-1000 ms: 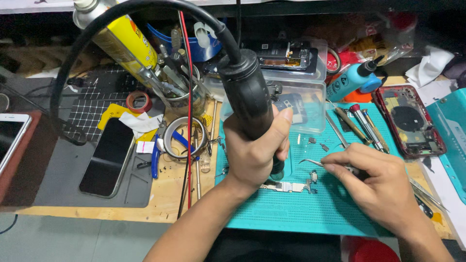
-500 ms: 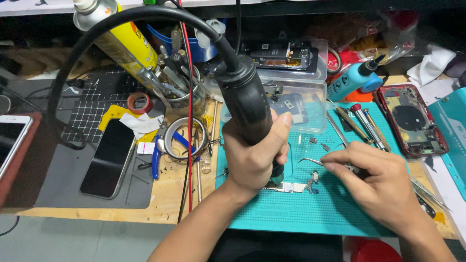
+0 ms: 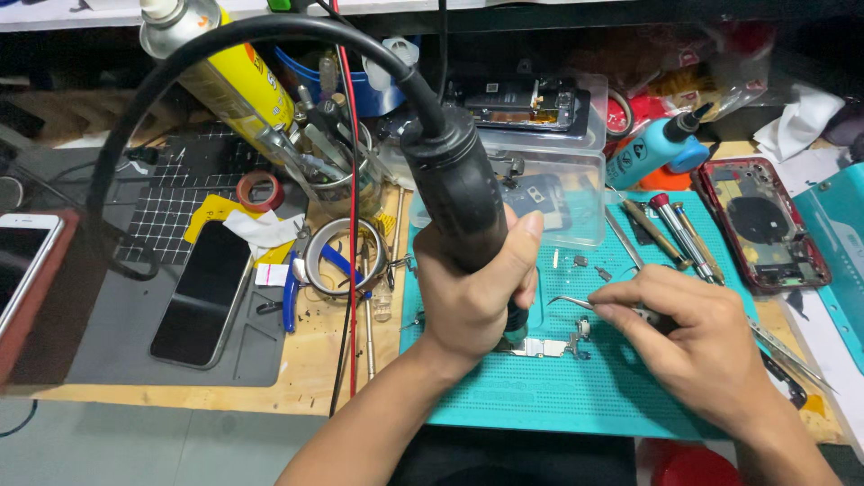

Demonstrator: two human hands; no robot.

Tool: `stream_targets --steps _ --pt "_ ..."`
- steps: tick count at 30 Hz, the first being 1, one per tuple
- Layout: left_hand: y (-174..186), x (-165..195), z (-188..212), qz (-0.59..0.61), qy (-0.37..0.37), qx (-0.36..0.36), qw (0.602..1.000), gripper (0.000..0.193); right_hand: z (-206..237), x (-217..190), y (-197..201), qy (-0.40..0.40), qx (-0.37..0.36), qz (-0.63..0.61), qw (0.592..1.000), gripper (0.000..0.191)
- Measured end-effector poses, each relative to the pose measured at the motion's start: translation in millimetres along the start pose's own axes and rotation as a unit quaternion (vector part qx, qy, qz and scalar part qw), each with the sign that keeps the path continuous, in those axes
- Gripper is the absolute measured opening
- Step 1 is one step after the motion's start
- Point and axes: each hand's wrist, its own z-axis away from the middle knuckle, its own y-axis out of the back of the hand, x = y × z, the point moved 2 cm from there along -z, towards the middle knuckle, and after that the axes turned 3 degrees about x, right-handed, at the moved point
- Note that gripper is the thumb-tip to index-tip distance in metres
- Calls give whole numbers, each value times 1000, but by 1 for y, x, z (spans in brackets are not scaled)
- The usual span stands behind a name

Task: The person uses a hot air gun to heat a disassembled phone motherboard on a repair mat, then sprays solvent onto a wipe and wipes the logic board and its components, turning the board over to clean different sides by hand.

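Note:
My left hand (image 3: 472,292) grips the thick black handle of a hot-air tool (image 3: 454,193), its nozzle pointing down at a small silver circuit board (image 3: 547,347) on the teal work mat (image 3: 576,396). A thick black hose (image 3: 180,81) loops from the handle's top to the left. My right hand (image 3: 693,346) pinches curved metal tweezers (image 3: 580,304), whose tips hover just above the board's right end. The nozzle tip is partly hidden behind my left palm.
A dark phone (image 3: 202,292) lies on a grey mat at left. A yellow spray can (image 3: 225,76), a tool cup, tape rolls and blue pliers (image 3: 290,297) crowd the back left. A clear plastic box (image 3: 549,180), screwdrivers (image 3: 670,229), a blue bottle (image 3: 661,148) and an opened red phone shell (image 3: 765,220) stand to the right.
The hot-air handle has tilted slightly with the hose shifting a little; both hands stay in nearly the same place over the board.

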Motion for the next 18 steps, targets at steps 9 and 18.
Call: stream_targets --steps 9,18 --pt "1 1 6 -3 26 6 1000 24 1 0 1 22 8 -13 1000 14" --pt "0 2 5 -10 18 -2 1000 27 1 -1 2 -5 0 -2 1000 13"
